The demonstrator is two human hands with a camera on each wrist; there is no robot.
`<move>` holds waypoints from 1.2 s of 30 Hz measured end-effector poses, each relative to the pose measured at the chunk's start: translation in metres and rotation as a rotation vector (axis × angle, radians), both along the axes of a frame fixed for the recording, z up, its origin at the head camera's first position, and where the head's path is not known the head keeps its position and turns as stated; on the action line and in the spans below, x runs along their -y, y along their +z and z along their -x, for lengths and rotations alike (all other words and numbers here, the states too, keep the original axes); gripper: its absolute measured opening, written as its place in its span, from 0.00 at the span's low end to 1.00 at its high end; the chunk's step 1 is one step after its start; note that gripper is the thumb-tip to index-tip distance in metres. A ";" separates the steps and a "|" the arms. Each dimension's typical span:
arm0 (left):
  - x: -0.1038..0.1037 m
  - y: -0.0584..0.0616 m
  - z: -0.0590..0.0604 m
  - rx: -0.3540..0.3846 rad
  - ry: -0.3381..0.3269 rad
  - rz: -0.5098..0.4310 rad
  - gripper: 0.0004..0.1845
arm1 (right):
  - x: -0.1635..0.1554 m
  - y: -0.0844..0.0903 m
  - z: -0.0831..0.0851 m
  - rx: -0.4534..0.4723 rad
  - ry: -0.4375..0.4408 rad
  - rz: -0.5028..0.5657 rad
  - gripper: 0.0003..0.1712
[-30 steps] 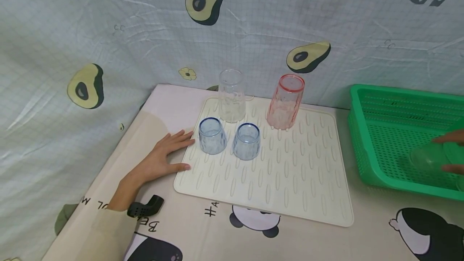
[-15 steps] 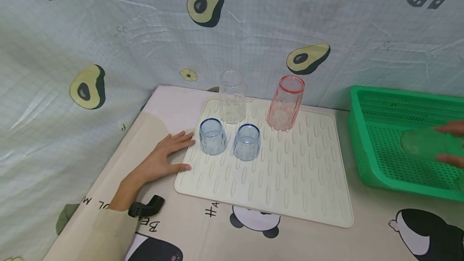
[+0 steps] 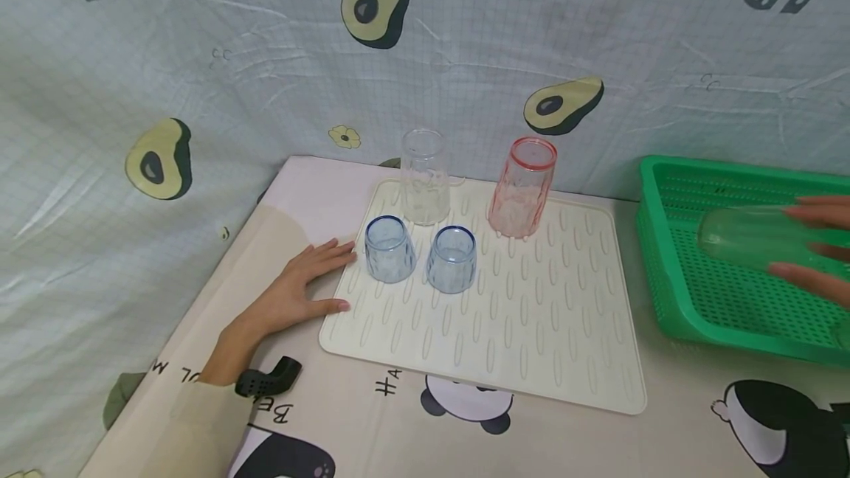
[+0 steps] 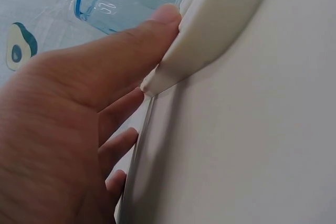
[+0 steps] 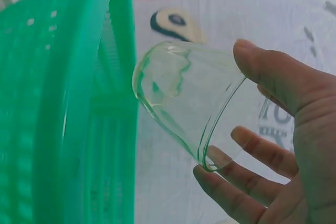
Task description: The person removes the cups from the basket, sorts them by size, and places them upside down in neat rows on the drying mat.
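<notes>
The right hand (image 5: pixel 317 129) pinches a glass (image 3: pixel 737 238) near its rim, over the basket (image 3: pixel 654 264) at the mat's (image 3: pixel 531 316) three o'clock. The left hand (image 3: pixel 292 290) lies spread at the mat's nine o'clock edge. This looks like lifting out; next seems to call for clearing the basket's nine o'clock wall, grip steady.

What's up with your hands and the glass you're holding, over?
Right hand grips greenish glass, tilted. Left hand touches white mat. Green basket wall between glass and mat.
</notes>
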State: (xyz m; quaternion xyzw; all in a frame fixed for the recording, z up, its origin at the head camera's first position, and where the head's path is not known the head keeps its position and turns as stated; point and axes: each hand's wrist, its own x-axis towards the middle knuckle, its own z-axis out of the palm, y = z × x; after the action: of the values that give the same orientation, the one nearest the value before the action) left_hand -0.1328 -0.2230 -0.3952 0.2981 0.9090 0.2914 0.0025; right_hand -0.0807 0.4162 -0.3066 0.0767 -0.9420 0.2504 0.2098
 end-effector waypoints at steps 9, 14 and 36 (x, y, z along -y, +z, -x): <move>-0.001 0.013 -0.001 0.076 0.106 -0.025 0.44 | 0.062 0.034 -0.016 -0.016 0.077 0.037 0.42; -0.001 0.028 -0.005 0.039 0.137 -0.055 0.44 | 0.082 0.041 -0.016 -0.063 0.161 0.031 0.42; -0.078 0.100 -0.019 -0.224 -0.234 -0.361 0.44 | 0.161 0.051 -0.024 -0.104 0.401 0.144 0.43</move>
State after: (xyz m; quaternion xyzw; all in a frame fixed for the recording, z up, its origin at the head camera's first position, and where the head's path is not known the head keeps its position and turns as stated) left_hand -0.1141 -0.1452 -0.2957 0.4276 0.7959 0.4122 -0.1178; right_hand -0.0571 0.2550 -0.2558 0.2601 -0.8756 0.3493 0.2088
